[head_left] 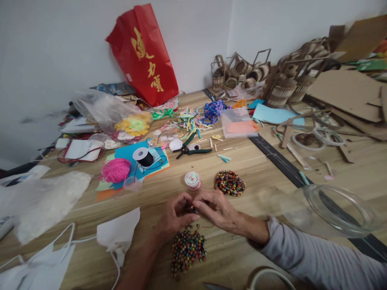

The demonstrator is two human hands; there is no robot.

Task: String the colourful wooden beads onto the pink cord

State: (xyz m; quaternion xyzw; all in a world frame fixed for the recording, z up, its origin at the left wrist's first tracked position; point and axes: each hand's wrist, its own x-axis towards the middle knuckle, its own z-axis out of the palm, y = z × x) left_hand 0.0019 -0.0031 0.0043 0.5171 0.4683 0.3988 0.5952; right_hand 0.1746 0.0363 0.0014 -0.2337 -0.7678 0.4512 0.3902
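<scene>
Close together at the middle of the table, my left hand (pixel 177 213) and my right hand (pixel 218 210) meet at the fingertips. A few small coloured beads (pixel 191 208) show in the curled fingers of my left hand. My right thumb and forefinger are pinched right beside them; what they grip is too small to make out. A thin reddish cord end (pixel 208 226) lies below my right hand. Under my left hand spreads a pile of loose wooden beads (pixel 189 249). Beyond my hands stand a shiny spool (pixel 192 180) and a coiled heap of strung beads (pixel 230 183).
Black-handled pliers (pixel 198 151), a black thread spool (pixel 144 157) and pink yarn (pixel 115 170) lie farther back. A clear jar (pixel 335 211) rests at the right, near my sleeve. White masks (pixel 119 231) lie left. A red bag (pixel 148 56) leans on the wall.
</scene>
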